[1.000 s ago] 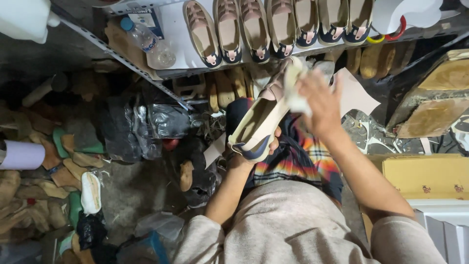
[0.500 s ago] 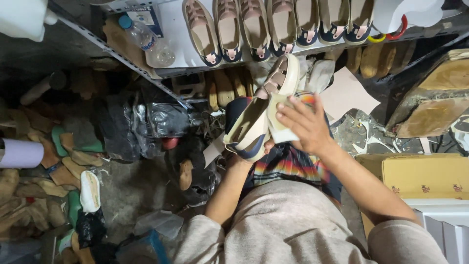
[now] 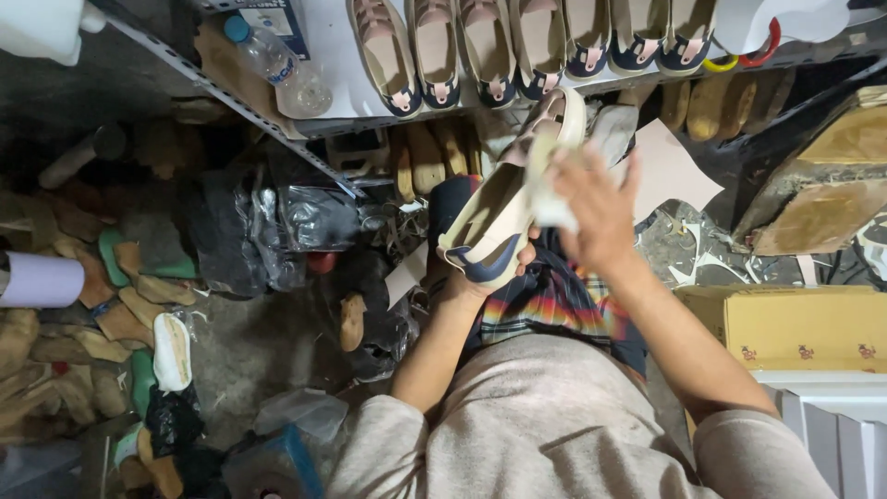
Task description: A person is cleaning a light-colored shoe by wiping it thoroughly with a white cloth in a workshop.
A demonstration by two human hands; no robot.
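My left hand [image 3: 480, 277] cups toe of cream shoe with navy toe cap [image 3: 494, 226], held above plaid cloth [image 3: 545, 305] on lap. My right hand [image 3: 596, 208] presses pale cloth [image 3: 552, 199] against shoe's side, grip pinching cloth. Wiping step, likely; next calls for steady hold.

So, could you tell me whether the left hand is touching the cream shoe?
Touching: the head view shows the left hand cupped under the cream shoe, fingers wrapping its dark toe.
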